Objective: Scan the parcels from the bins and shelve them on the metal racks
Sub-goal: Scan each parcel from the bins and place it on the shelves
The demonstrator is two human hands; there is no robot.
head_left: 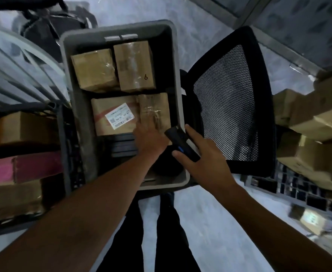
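Grey bin [78, 107], four cardboard parcels [133, 65] (taped)

Bin [122, 26] dead ahead of me, with the far-left parcel [94, 69] and far-right parcel [133, 65] side by side at the back, and the near-left parcel [114, 116] and near-right parcel [157, 107] in front of them. My left hand [149, 136] lies on the near-right parcel, while my right hand [202, 156] grips the scanner [181, 143] over the bin's right rim. The chair [226, 103] stands just right of the bin, and the left rack [65, 146] and right rack [298, 193] flank everything, both carrying boxes [19, 126].
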